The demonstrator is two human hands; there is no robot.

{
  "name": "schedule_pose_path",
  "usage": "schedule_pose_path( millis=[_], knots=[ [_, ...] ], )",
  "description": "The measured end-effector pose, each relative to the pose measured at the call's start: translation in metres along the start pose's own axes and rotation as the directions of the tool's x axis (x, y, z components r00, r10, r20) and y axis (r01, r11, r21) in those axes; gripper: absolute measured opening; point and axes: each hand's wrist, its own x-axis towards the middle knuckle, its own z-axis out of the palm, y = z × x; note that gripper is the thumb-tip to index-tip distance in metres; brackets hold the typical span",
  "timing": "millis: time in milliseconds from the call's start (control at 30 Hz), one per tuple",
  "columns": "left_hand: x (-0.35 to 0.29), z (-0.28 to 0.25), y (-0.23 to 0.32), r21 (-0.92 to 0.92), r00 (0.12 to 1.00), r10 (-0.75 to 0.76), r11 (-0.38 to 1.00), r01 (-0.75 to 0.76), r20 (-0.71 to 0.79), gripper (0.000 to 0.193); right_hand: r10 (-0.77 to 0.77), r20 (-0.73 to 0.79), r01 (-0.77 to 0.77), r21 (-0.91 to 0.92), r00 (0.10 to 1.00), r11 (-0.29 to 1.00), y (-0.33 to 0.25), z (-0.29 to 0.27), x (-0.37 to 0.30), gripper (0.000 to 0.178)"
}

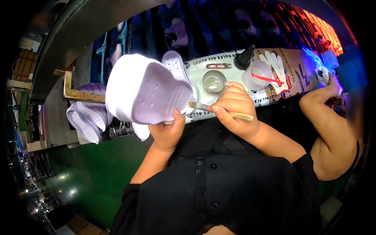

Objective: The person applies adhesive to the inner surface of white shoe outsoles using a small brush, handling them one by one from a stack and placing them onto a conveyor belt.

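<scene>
My left hand (168, 133) grips a thick lilac foam shoe sole (154, 92) from below, thumb over its near rim. The sole is tilted so its hollow inner side shows. Between the fingers of my right hand (237, 111) is a flat brush (201, 106) with a wooden handle. Its bristles are at the sole's right rim; whether they touch it I cannot tell. Just beyond my right hand stands a round glass jar (214, 83) of cloudy, clear liquid. Another lilac sole (173, 62) lies behind the held one, partly hidden by it.
Red thread snips (219, 66), a black bottle (245, 58), a translucent cup (252, 80) with a red strip across it and white gloves (277, 62) lie on the covered bench. Several lilac soles (84, 121) are stacked left. Shoe parts (177, 33) sit on a dark conveyor. A co-worker's arm (327, 113) reaches in right.
</scene>
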Motion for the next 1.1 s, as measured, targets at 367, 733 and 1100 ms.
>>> schedule_pose_path(
  millis=[367, 733, 1100],
  knots=[
    [0.0, -0.005, -0.003, 0.078, 0.998, -0.033, 0.997, 0.029, 0.046, 0.046, 0.058, -0.007, -0.058, 0.043, 0.998, 0.997, 0.004, 0.0, -0.002, 0.024],
    [0.008, -0.005, 0.008, 0.0, 0.98, -0.174, 0.985, 0.174, 0.092, 0.052, 0.054, 0.034, -0.052, -0.052, 0.998, 0.997, 0.008, -0.003, -0.001, 0.021],
    [0.025, -0.104, -0.058, 0.16, 0.735, -0.656, 0.754, 0.637, 0.169, 0.048, 0.309, -0.127, -0.312, -0.009, 0.943, 0.95, 0.024, -0.026, -0.012, 0.031]
  ],
)
